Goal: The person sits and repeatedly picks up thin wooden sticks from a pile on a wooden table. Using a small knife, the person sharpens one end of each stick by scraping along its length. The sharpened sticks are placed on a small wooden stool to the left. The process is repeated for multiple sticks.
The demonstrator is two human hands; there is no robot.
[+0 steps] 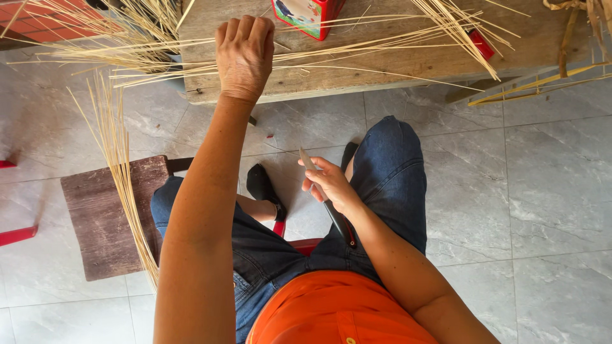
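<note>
Left hand (244, 54) at top centre closes its fingers over thin bamboo strips (357, 48) on the wooden worktop (382, 70); right hand (328, 185), mid-frame, grips a knife (310, 162). Best pinch one strip cleanly, blade angled away.

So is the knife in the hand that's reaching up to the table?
No, the knife is in the right hand over the lap; the left hand is closed on thin strips on the table.
</note>
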